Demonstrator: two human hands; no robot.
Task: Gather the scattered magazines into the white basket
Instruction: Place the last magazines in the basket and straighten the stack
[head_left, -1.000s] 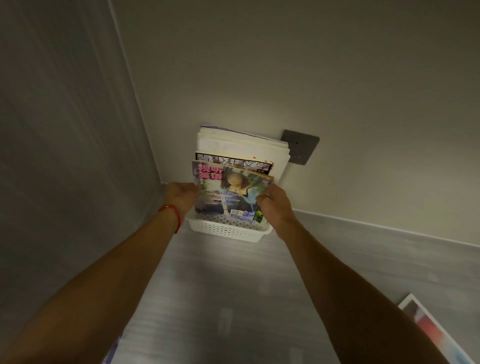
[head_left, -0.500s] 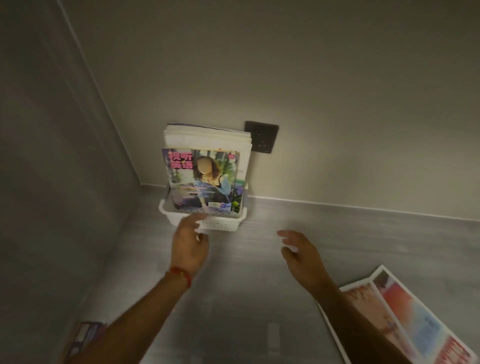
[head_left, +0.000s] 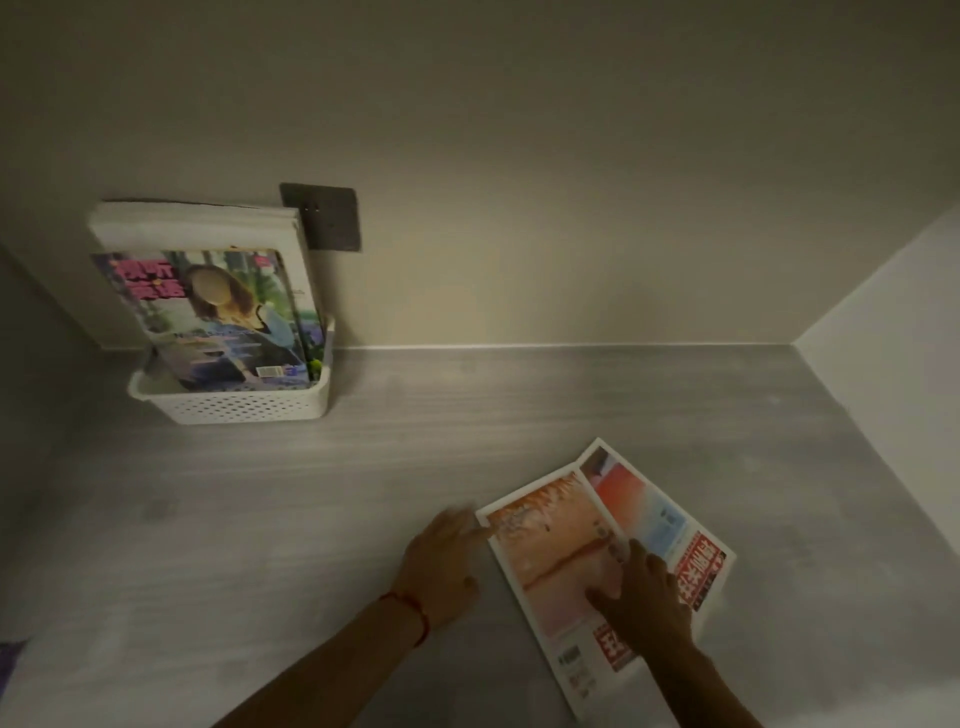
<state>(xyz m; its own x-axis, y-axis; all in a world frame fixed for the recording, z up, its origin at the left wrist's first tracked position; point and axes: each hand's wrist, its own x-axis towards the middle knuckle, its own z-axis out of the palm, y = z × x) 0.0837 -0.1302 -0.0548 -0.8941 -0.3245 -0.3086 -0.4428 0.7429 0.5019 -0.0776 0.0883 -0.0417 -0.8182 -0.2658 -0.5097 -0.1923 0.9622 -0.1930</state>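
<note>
Step in hand: pickup. Right hand (head_left: 647, 592) presses flat on two overlapping magazines (head_left: 566, 551); left hand (head_left: 441, 566), fingers relaxed, apparently touches their near edge. Basket (head_left: 244, 405) stands far-left. Next: grip both together.

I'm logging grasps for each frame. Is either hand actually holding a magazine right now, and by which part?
Nothing is gripped yet. The right hand rests flat on the orange magazine on the floor, and the left hand touches its left edge with a fingertip.
</note>
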